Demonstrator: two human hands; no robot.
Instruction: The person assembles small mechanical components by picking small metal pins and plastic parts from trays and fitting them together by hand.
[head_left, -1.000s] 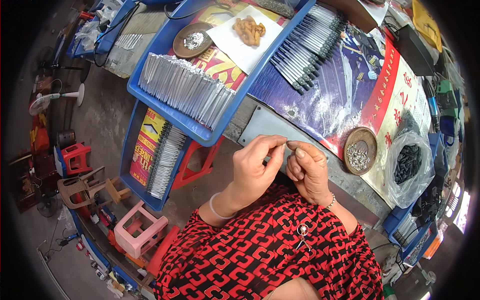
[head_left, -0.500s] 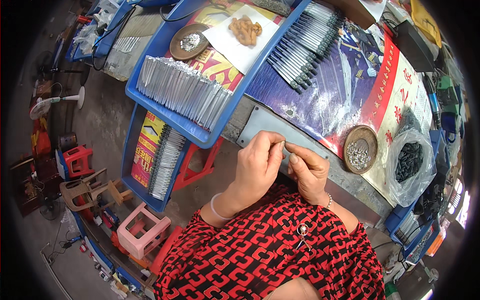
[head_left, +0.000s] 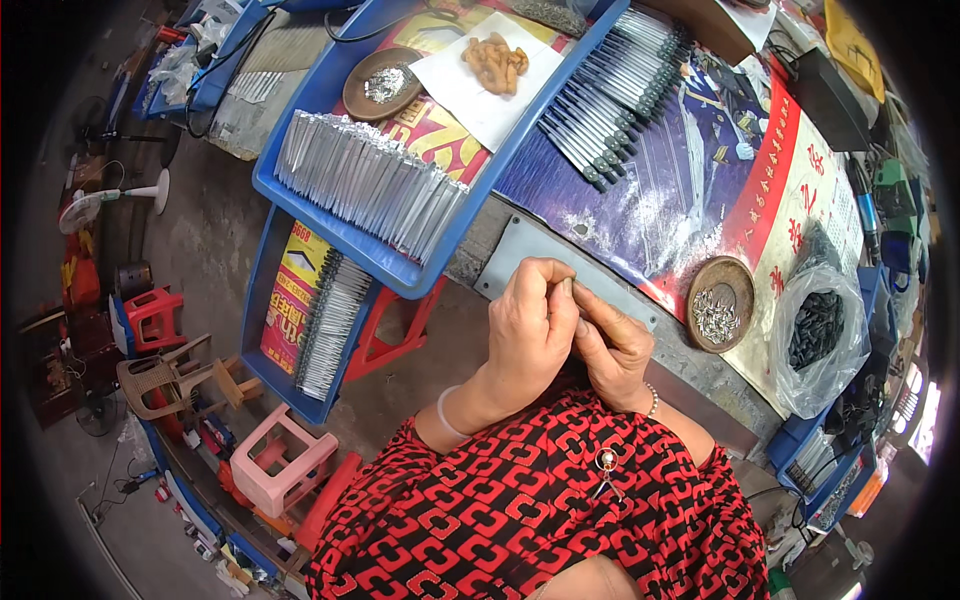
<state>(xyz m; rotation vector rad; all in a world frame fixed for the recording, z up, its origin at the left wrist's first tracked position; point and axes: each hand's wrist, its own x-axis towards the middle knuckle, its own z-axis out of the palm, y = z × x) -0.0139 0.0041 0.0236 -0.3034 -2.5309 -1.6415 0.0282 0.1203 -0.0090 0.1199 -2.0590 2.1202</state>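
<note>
A flat, grey-blue plate (head_left: 520, 245) shows just beyond the left hand (head_left: 530, 335).

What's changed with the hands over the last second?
The bare left hand has shifted slightly right, closer to the bare right hand; no pickup or release shows. The upper blue rectangular plastic tray and the brown round dish at picture right stayed put.

Grey floor (head_left: 205, 245); pink stool (head_left: 300, 482); brown chair (head_left: 150, 388) beyond
</note>
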